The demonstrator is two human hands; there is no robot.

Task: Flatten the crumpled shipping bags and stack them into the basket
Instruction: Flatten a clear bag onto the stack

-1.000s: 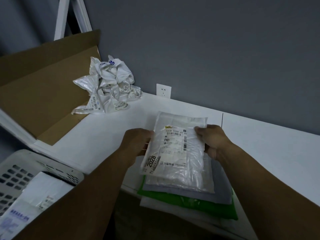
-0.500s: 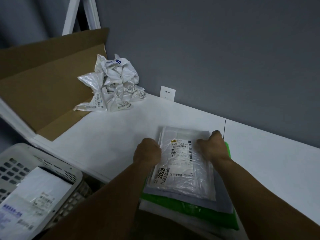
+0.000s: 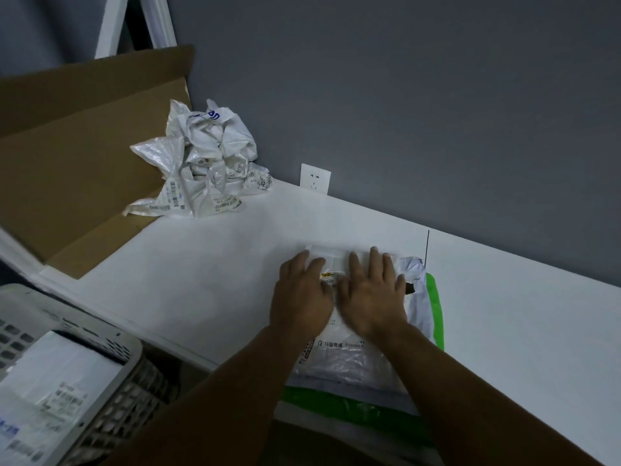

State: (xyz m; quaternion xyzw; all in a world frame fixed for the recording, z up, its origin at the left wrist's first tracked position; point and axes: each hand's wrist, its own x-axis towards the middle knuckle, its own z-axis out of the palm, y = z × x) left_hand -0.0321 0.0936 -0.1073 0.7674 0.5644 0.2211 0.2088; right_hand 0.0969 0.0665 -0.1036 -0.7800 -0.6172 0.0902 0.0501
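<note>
A white shipping bag (image 3: 346, 361) with a printed label lies on top of a stack of flattened bags, above a grey bag and a green bag (image 3: 435, 307), at the table's near edge. My left hand (image 3: 302, 294) and my right hand (image 3: 373, 297) press flat on the far half of the white bag, fingers straight and side by side. A heap of crumpled white bags (image 3: 205, 163) sits at the back left of the table. The white basket (image 3: 111, 385) stands low at the left and holds a flat bag (image 3: 50, 391).
An open cardboard box (image 3: 74, 156) leans at the left behind the crumpled heap. A wall socket (image 3: 315, 178) sits on the grey wall above the white table (image 3: 521, 331). A white frame (image 3: 111, 25) stands at the top left.
The white bag went from held up at its sides to lying on the stack. Both hands let go of its edges and now press flat on top of it.
</note>
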